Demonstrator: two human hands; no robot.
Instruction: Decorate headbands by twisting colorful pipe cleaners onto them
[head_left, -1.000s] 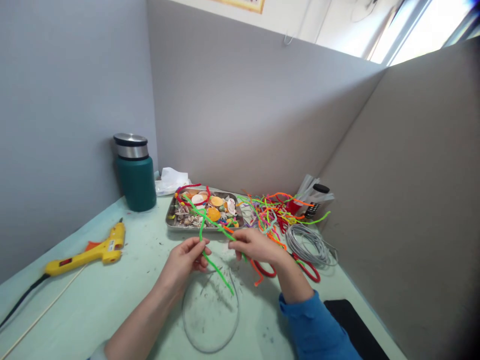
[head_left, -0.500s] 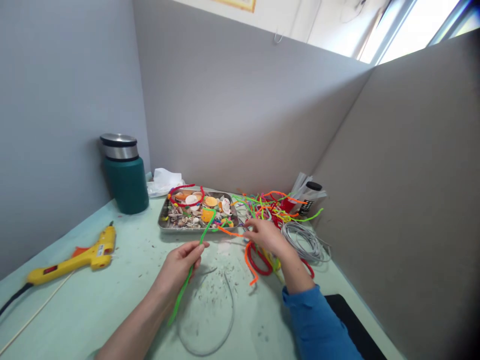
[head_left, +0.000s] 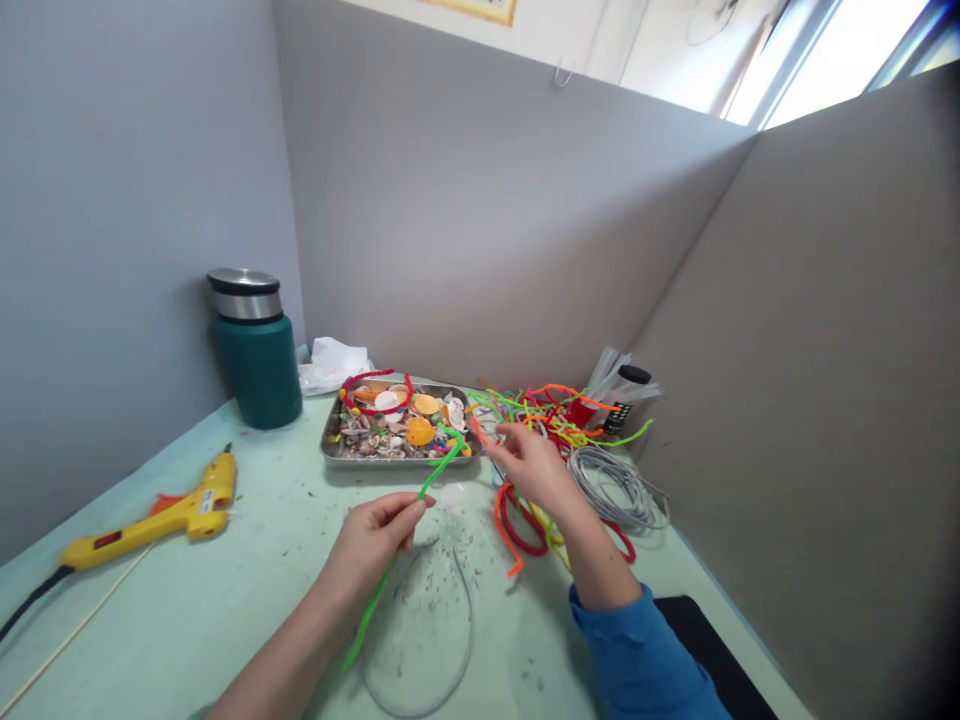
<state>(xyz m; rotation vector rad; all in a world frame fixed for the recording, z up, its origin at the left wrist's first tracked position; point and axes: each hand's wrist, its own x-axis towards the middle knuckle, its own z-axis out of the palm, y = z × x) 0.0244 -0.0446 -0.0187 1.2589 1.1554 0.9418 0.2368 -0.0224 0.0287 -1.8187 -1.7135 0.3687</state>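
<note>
My left hand (head_left: 382,532) pinches a bright green pipe cleaner (head_left: 442,468). Its upper end is bent over the tray's front right corner, and the lower end hangs below my palm. My right hand (head_left: 531,462) is by the tray's right side, fingers closed on an orange pipe cleaner (head_left: 478,430), slightly smeared by motion. Under my left hand lies a loop of grey wire (head_left: 466,640). The metal tray (head_left: 390,463) holds shells (head_left: 420,431) and small coloured bits, with a red pipe cleaner ring (head_left: 411,392) on top.
Behind my right hand spreads a tangle of pipe cleaners (head_left: 555,412), with a grey wire coil (head_left: 615,490) and red-handled scissors (head_left: 624,542) close by. A black-lidded jar (head_left: 630,390) stands at the back. Leftward are a green flask (head_left: 259,365) and a yellow glue gun (head_left: 161,520).
My right hand let go of the green pipe cleaner and moved to an orange one, whose end has swung up. The green one turned in my left hand, its lower end now pointing toward me.
</note>
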